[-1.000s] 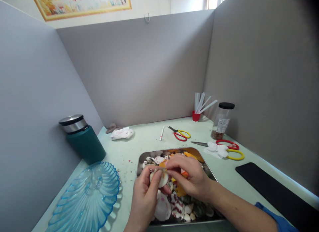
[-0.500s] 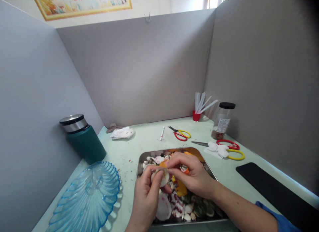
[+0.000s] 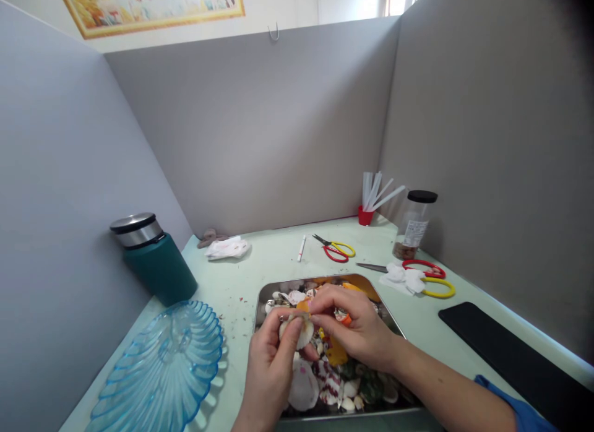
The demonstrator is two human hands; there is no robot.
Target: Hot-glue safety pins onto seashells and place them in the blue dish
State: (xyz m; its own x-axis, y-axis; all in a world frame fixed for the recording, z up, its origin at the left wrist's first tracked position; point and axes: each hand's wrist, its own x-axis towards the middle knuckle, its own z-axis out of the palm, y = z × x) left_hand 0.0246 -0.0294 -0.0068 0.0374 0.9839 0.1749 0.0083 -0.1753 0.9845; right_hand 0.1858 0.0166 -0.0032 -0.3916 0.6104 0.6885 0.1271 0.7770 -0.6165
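Between the thumb and fingers of my left hand (image 3: 271,354) is a pale, ribbed seashell (image 3: 304,334), raised over the metal tray (image 3: 396,324). My right hand (image 3: 357,324) is closed in a pinch at the shell's upper right edge; whether its fingertips hold anything small there is hidden. Under both hands the tray is filled with mixed shells: a large white shell (image 3: 304,385), a red-and-white striped shell (image 3: 330,382), a yellow piece (image 3: 337,353) and dark green ones (image 3: 371,387).
A blue scalloped glass dish (image 3: 162,370) and a teal bottle (image 3: 160,265) stand at left. Behind the tray lie small scissors (image 3: 335,247) and a white marker (image 3: 301,249). On the right are larger scissors (image 3: 434,278), a jar (image 3: 413,228) and a black flat object (image 3: 501,351). Grey partitions (image 3: 260,129) enclose the table.
Both hands stay over the tray with almost the same grip. The pale shell and the hands have shifted very slightly left; the view itself has moved a little too.
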